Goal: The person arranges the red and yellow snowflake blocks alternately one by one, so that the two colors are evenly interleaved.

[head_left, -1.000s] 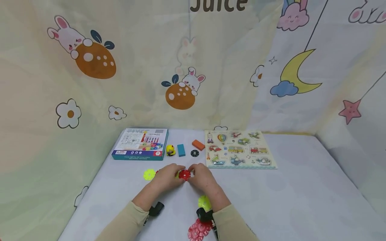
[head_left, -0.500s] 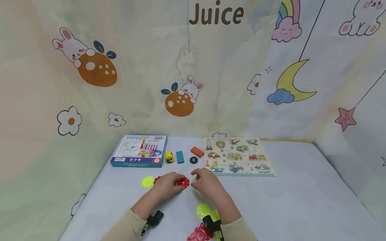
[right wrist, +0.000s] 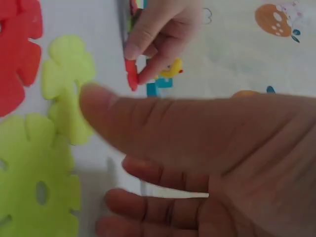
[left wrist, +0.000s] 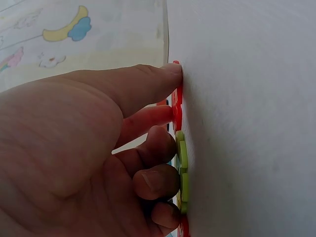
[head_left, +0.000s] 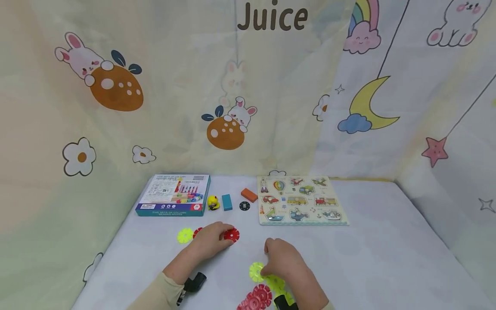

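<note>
Holds the right hand (head_left: 284, 260) now over the loose yellow-green discs (head_left: 255, 272), no longer just beside the red disc (head_left: 233, 235) as a moment ago. Keeps the left hand's (head_left: 209, 240) grip on that red disc, pinching it between thumb and forefinger, about flat on the white counter (head_left: 368, 249), at the right end of a row (head_left: 196, 233). Shows a lime disc (head_left: 185, 235) at the row's left end. Curls the remaining left fingers at a green disc (left wrist: 183, 154), hidden from above. Leaves the right grip loosely spread, seemingly with nothing in it, thumb out toward one yellow-green disc; cannot tell touch from hover. Seems to mean steadying the row one-handed while turning the other hand to the loose discs, near the heap of red discs (head_left: 257, 297). Cannot tell whether the pinched disc is slotted into its neighbour.
</note>
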A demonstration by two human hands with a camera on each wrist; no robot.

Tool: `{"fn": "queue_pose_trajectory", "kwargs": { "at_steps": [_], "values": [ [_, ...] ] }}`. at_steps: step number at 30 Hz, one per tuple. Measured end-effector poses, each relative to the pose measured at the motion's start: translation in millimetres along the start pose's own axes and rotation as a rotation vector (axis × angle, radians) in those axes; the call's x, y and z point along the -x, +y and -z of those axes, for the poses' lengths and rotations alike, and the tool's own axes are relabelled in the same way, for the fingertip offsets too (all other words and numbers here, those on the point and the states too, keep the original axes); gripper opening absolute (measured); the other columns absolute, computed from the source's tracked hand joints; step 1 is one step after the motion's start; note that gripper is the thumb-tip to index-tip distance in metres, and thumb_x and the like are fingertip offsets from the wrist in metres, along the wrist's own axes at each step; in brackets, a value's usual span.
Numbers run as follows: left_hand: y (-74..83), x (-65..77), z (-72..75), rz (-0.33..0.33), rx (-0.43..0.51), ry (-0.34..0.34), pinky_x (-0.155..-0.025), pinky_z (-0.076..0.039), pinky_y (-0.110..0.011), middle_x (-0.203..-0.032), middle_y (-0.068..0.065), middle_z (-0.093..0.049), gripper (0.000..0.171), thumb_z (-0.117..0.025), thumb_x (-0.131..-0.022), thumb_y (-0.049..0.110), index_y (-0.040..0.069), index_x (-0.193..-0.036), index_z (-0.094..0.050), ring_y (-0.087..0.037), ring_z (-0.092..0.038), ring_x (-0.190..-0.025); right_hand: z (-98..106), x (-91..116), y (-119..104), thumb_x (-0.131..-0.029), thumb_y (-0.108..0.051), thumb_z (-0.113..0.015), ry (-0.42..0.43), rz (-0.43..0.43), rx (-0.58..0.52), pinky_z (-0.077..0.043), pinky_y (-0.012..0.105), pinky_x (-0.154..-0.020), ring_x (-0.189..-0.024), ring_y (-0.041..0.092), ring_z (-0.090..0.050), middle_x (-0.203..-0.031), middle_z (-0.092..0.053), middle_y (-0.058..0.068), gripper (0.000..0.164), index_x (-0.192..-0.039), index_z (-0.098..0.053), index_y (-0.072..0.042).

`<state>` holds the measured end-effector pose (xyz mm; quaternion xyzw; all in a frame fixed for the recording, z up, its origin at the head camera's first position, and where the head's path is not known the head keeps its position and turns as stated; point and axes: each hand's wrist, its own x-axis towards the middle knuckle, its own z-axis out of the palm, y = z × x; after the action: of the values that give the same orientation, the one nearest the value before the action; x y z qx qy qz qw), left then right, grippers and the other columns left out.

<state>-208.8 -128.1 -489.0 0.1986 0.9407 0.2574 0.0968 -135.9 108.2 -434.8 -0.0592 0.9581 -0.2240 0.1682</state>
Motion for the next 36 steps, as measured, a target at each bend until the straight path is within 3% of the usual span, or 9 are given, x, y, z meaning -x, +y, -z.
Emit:
{"fn": "queue_pose_trajectory", "kwargs": {
  "at_steps": [6, 12, 15, 26, 32, 36],
  "values": [
    [3.4, 0.9, 0.7, 0.005, -0.007, 0.011, -0.085, -0.048, -0.042, -0.119, 0.001, -0.057, 0.054, -0.074, -0.079, 0.041, 0.023, -0.128, -0.058, -0.019, -0.051, -0.108, -4.7, -2.1, 2.6, -0.065, -0.027, -0.086, -0.004, -0.013, 0.038, -0.047, 0.036, -0.065, -0.068, 0.018, -0.049, -0.075, -0.055, -0.002, 0.036, -0.085, -0.06, -0.011],
    [7.3, 1.4, 3.2, 0.022, 0.002, 0.0, -0.081, -0.048, -0.038, -0.114, 0.002, -0.058, 0.053, -0.074, -0.079, 0.039, 0.022, -0.127, -0.059, -0.016, -0.051, -0.101, -11.3, 1.5, -5.7, -0.057, -0.036, -0.089, -0.024, -0.023, 0.117, -0.048, 0.036, -0.064, -0.065, 0.018, -0.048, -0.071, -0.053, 0.0, 0.052, -0.091, -0.06, -0.008],
    [8.0, 0.8, 3.1, 0.037, -0.001, -0.002, -0.078, -0.048, -0.035, -0.111, 0.004, -0.058, 0.054, -0.075, -0.078, 0.039, 0.023, -0.127, -0.06, -0.014, -0.051, -0.098, -14.1, 1.6, -9.1, -0.057, -0.034, -0.089, -0.05, -0.028, 0.116, -0.048, 0.036, -0.064, -0.064, 0.018, -0.049, -0.07, -0.054, 0.0, 0.05, -0.09, -0.062, -0.007],
    [5.7, -5.1, 3.9, 0.061, 0.009, -0.02, -0.075, -0.048, -0.03, -0.107, 0.007, -0.058, 0.056, -0.076, -0.077, 0.041, 0.025, -0.128, -0.059, -0.012, -0.051, -0.094, -11.8, -1.9, -6.7, -0.068, -0.021, -0.082, -0.111, 0.033, -0.073, -0.043, 0.034, -0.061, -0.067, 0.018, -0.049, -0.07, -0.053, -0.001, 0.026, -0.074, -0.058, -0.015],
    [5.9, -4.0, 4.1, 0.057, 0.01, -0.026, -0.07, -0.045, -0.029, -0.101, 0.008, -0.057, 0.054, -0.075, -0.079, 0.041, 0.025, -0.128, -0.059, -0.013, -0.049, -0.088, 15.0, 1.1, -6.4, -0.075, -0.021, -0.079, -0.085, 0.126, -0.166, -0.039, 0.03, -0.054, -0.061, 0.014, -0.047, -0.063, -0.053, -0.003, 0.02, -0.066, -0.062, -0.015],
    [5.3, -4.8, 3.3, 0.064, 0.007, -0.03, -0.069, -0.045, -0.029, -0.099, 0.008, -0.056, 0.055, -0.074, -0.078, 0.041, 0.025, -0.128, -0.059, -0.013, -0.049, -0.087, 48.1, 0.5, -8.6, -0.079, -0.022, -0.076, 0.007, 0.107, -0.296, -0.041, 0.03, -0.055, -0.059, 0.014, -0.054, -0.063, -0.06, -0.001, 0.018, -0.069, -0.065, -0.012]
  ]
}}
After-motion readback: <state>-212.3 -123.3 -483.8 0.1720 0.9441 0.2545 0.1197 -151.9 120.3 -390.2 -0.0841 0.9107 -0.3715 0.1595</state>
